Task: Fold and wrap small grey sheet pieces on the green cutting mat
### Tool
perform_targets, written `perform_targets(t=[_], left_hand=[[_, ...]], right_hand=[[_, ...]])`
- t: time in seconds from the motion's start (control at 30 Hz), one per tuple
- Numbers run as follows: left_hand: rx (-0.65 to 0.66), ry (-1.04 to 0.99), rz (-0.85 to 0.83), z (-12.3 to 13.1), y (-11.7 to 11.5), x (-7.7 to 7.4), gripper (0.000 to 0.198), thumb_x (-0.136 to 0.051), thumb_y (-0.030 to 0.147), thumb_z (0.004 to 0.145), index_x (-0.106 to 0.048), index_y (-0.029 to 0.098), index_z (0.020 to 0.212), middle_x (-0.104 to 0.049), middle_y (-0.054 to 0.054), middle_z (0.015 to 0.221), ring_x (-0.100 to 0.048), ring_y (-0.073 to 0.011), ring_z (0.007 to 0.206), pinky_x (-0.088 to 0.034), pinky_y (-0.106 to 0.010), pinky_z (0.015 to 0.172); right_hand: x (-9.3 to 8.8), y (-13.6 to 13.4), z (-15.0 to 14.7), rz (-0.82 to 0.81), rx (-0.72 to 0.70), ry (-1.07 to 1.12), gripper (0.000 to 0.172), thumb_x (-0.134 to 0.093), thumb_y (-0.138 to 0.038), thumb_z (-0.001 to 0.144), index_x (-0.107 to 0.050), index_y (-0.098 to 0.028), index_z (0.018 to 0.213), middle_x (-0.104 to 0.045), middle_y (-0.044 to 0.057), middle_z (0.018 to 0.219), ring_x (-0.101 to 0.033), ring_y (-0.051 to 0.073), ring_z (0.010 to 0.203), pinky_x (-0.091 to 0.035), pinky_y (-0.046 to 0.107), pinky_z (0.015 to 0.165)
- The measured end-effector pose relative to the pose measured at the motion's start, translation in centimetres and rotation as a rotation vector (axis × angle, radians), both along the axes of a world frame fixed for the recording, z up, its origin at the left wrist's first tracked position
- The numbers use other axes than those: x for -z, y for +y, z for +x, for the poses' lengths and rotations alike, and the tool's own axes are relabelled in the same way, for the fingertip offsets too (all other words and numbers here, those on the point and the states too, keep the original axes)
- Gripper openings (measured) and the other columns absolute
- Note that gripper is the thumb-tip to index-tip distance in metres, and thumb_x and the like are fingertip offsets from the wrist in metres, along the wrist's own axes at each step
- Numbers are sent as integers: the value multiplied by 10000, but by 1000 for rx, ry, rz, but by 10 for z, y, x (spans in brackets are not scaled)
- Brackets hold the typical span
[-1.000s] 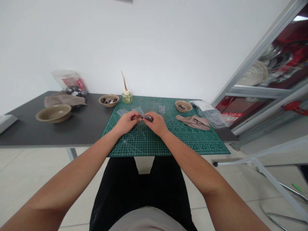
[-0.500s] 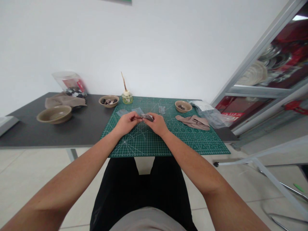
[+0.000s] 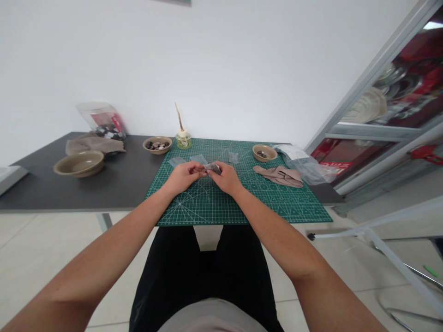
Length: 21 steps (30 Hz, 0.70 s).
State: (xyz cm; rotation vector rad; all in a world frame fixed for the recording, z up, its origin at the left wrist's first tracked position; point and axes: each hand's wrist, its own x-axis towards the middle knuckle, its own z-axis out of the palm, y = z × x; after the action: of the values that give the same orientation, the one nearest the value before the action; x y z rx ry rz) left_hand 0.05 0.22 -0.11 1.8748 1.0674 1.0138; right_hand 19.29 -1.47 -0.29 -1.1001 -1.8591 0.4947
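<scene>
Over the middle of the green cutting mat (image 3: 214, 212), my two hands meet around a small clear plastic bag (image 3: 213, 167) with something greyish in it. My left hand (image 3: 182, 178) pinches the bag's left end between thumb and fingers. Wrapped round its right side is my right hand (image 3: 229, 179), thumb on top. What the bag contains is too small to make out. Just beyond my hands lie flat clear bags, one at the left (image 3: 176, 161) and one nearer the middle (image 3: 198, 159). Another clear bag (image 3: 234, 157) rests behind my right hand.
Dark and pale pebbles fill a tan bowl (image 3: 158, 152); a smaller bowl (image 3: 265, 159) holds a few. A larger bowl (image 3: 79, 173) stands left. Brown cloth (image 3: 281, 176) and plastic wrapping (image 3: 304, 163) lie right. A glass jar (image 3: 184, 140) with a stick stands by the wall.
The fingers of both hands have shifted slightly on the small bag, and more of it shows above my right thumb. Everything else stays in place.
</scene>
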Motion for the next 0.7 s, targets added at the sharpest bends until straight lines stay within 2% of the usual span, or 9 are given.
perform_targets(t=[0.17,0.4,0.7], left_hand=[[-13,-4,10,0,-1,-1,332,-752,444,702,-702,160,867,-720,-28,788,-639,-164,718,-506,-287,702],[-17,1,2,0,0,1,276,-744,408,706,-690,166,828,-676,-1,712,-590,-138,654,-470,-267,645],[-7,-5,-17,0,-3,-5,297,-742,422,708,-686,161,840,-653,4,675,-562,-128,618,-447,-255,598]], right_hand=[[1,0,-1,17,-16,-27,138,-587,-328,847,-632,-202,814,-639,1,773,-534,146,701,-403,268,704],[-1,-1,1,-21,-51,36,182,-626,-369,834,-672,-195,864,-650,0,789,-549,144,711,-405,266,708],[-2,-2,1,-31,-49,36,190,-617,-380,847,-671,-198,849,-655,-3,782,-564,149,730,-414,264,715]])
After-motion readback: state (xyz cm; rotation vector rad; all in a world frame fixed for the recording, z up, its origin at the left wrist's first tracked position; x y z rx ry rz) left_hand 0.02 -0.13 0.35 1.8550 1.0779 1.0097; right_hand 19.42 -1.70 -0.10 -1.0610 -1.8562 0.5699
